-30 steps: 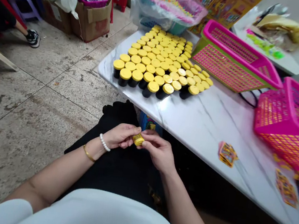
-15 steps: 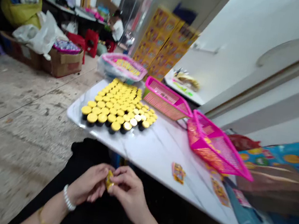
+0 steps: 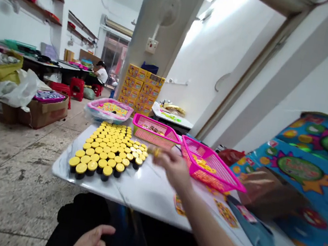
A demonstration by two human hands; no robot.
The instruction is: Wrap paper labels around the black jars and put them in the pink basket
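My right hand [image 3: 171, 165] is stretched over the white table [image 3: 147, 190], to the right of the rows of black jars with yellow lids [image 3: 105, 147]. Its fingers are closed around a small yellowish piece [image 3: 155, 151], too smeared by motion to name. Down by my lap, my left hand [image 3: 93, 242] holds nothing; its index finger points out and the other fingers curl loosely. Beyond my right hand stand two pink baskets: one [image 3: 157, 128] behind it, the other [image 3: 219, 182] to its right with yellow pieces [image 3: 204, 164] inside. A printed card [image 3: 179, 205] lies partly behind my forearm.
Another printed card [image 3: 226, 213] and a blue-grey cloth [image 3: 258, 235] lie on the right of the table. A colourful blue box [image 3: 307, 173] stands there too. At the back are a pink-rimmed tub [image 3: 92, 106] and stacked yellow boxes [image 3: 141, 90]. A person [image 3: 101, 73] sits far off.
My hands have parted. My right hand has gone up and forward over the table with the yellowish piece, while my left stays low. The view has tilted up.
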